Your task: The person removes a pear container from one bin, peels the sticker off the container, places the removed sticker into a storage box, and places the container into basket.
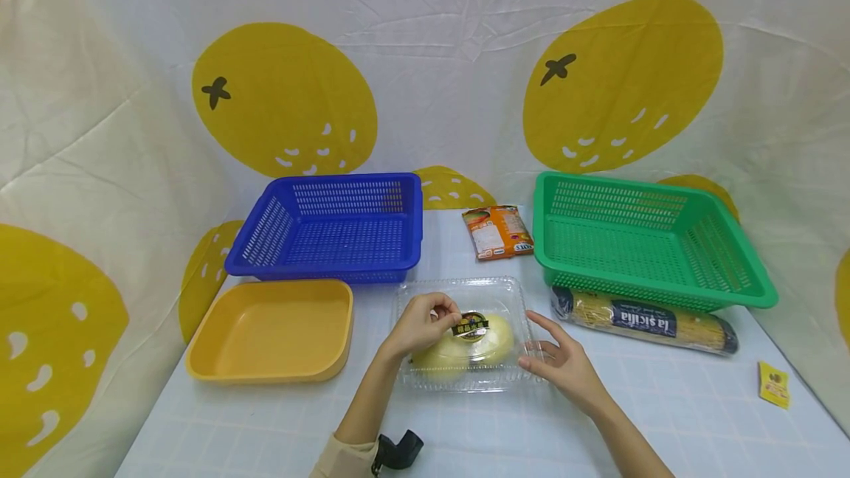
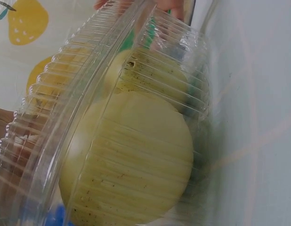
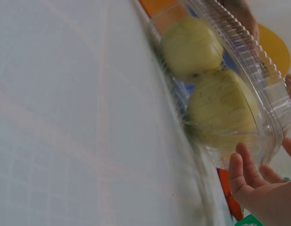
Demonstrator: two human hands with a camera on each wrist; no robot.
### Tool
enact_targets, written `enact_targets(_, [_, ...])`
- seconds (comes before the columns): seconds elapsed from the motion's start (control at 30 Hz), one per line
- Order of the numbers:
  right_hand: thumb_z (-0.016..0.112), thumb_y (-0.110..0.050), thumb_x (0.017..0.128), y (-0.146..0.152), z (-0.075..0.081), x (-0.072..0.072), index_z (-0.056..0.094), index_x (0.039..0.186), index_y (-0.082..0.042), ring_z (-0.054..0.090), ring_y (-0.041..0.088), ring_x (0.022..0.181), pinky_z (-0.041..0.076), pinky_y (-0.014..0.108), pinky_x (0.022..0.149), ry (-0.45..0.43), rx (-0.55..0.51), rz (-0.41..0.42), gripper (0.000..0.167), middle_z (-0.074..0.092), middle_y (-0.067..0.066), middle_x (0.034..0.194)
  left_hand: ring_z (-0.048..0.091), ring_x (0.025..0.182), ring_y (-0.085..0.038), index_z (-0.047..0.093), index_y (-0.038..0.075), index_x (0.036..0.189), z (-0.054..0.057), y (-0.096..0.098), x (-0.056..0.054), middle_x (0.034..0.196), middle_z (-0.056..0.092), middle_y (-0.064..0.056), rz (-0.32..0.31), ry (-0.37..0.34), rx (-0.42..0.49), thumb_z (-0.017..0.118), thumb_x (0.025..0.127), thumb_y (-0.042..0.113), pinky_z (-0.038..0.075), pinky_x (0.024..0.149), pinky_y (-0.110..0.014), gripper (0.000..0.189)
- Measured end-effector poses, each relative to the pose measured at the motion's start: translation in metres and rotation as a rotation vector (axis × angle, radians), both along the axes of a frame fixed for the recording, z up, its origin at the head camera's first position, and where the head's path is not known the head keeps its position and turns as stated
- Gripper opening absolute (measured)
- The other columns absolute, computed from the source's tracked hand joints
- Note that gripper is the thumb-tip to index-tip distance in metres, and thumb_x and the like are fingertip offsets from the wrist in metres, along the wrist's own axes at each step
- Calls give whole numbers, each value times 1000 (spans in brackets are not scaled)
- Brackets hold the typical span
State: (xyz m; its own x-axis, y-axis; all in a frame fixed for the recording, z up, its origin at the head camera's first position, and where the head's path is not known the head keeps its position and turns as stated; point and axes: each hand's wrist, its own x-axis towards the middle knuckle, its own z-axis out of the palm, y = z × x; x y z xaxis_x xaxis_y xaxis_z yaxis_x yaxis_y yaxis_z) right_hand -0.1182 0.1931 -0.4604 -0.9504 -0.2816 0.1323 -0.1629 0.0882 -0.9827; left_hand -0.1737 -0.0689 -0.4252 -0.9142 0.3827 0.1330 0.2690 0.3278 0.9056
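A clear plastic clamshell box [image 1: 491,382] with a closed lid stands at the table's middle, holding two round, pale yellow speckled fruits [image 2: 129,160]. A dark oval sticker [image 1: 473,326] with gold print sits on the lid. Over the lid, my left hand [image 1: 425,321] pinches the sticker's left edge between thumb and forefinger. My right hand [image 1: 564,360] is at the box's right side, fingers spread and relaxed, fingertips right at the rim. In the right wrist view, the fingers [image 3: 249,172] lie beside the box's corner.
Behind stand a blue basket [image 1: 413,242] and a green basket [image 1: 764,290], with an orange packet [image 1: 498,232] between them. A yellow tray [image 1: 268,375] is at left. Right lie a spaghetti pack [image 1: 644,321] and a small yellow sachet [image 1: 774,384]. A black device [image 1: 401,451] is by the left sleeve.
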Motion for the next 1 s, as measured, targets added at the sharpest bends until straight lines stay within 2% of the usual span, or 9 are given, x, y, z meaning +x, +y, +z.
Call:
enact_targets(0.17, [67,2,83,0,0,0,33,144,-3,61,16,103,55,29,76,-10,5,-6,70,27,23,146,48,62,-7,65,-1,81,-1,-1,-1,68,54,2,-7,-5,-12,64,85,4,39,53,-16,6])
enact_targets(0.53, [67,2,83,0,0,0,33,144,-2,62,14,102,55,29,76,4,9,-9,70,28,25,144,47,63,-7,64,-2,82,-2,-1,-2,69,54,-1,-21,-16,6,64,85,4,39,53,-16,7])
enact_targets(0.7, [67,2,83,1,0,1,33,143,-2,61,10,100,55,30,76,3,3,-11,69,27,25,145,50,68,-8,64,-2,84,-1,-1,-3,74,57,-2,-9,-37,30,62,87,5,45,58,-18,7])
enact_targets(0.87, [69,0,82,3,-2,1,34,143,-3,61,10,102,55,31,77,-16,12,-25,71,27,23,146,52,73,-12,63,-5,88,2,-6,-1,82,60,-6,-16,-69,100,60,90,5,47,59,-20,10])
enact_targets(1.0, [71,-3,82,4,-4,0,35,144,-6,60,15,106,55,31,79,-36,29,-29,72,28,21,147,52,72,-14,61,-6,90,10,-23,8,83,59,-4,8,-110,174,60,90,5,43,56,-19,11])
